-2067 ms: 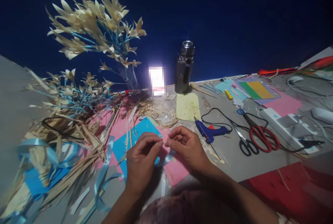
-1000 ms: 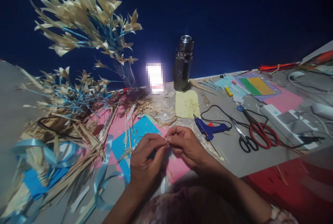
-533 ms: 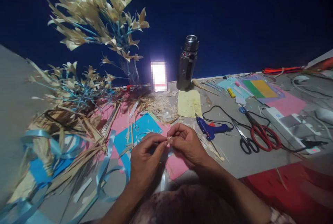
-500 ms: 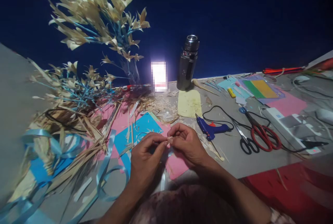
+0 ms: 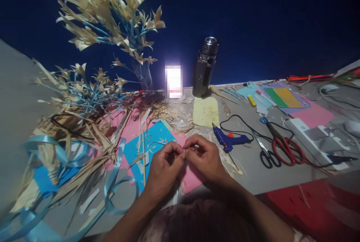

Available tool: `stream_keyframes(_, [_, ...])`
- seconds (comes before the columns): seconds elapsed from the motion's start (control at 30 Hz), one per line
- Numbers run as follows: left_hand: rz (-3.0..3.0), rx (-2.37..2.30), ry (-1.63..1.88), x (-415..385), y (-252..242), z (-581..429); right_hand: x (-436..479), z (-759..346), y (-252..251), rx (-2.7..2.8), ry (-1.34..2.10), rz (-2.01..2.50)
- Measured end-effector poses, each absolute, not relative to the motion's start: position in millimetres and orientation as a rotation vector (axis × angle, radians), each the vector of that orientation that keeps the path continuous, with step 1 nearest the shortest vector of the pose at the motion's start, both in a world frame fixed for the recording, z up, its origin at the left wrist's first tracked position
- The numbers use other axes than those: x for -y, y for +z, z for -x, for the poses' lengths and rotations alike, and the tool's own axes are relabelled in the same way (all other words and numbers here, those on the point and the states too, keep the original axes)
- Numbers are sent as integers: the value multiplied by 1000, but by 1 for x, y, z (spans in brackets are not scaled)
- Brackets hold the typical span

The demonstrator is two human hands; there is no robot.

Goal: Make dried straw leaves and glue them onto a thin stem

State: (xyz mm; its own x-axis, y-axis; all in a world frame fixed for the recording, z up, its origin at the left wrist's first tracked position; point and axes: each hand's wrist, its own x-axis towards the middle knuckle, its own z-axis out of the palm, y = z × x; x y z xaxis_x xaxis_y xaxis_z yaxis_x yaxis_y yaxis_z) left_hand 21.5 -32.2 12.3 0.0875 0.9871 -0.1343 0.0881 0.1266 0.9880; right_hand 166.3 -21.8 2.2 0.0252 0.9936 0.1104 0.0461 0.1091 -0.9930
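While both hands pinch one tiny pale piece | left hand (image 5: 164,167) | right hand (image 5: 204,157) | flask (image 5: 205,67) capped

The left hand (image 5: 164,167) and right hand (image 5: 203,157) meet fingertip to fingertip, their fingers (image 5: 180,151) pinched together on a tiny pale piece too small to make out. Under the fingers lie pink paper (image 5: 191,180) and blue paper (image 5: 152,142) on the worktop (image 5: 253,174). Just right of the fingers lies a blue glue gun (image 5: 227,141), with red scissors (image 5: 284,146) farther right. Left of the fingers, pale blue ribbon (image 5: 115,182) curls among dry straw strips (image 5: 84,140).
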Motion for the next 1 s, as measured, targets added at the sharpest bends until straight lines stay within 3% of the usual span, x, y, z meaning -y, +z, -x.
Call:
stream_keyframes(0.23, [-946, -1126, 1047, 26, 17, -20, 21, -166, -1, 1040, 1399, 994])
stream_keyframes(0.43, [-1021, -1224, 1070, 26, 14, -15, 22, -172, 1, 1137, 1300, 1076])
stream_keyframes(0.7, [-646, -1020, 1076, 24, 8, -17, 23, -178, 2, 1198, 1064, 1230])
stream_keyframes(1.0, [-596, -916, 1036, 26, 12, -12, 21, -181, 5, 1069, 1185, 1179])
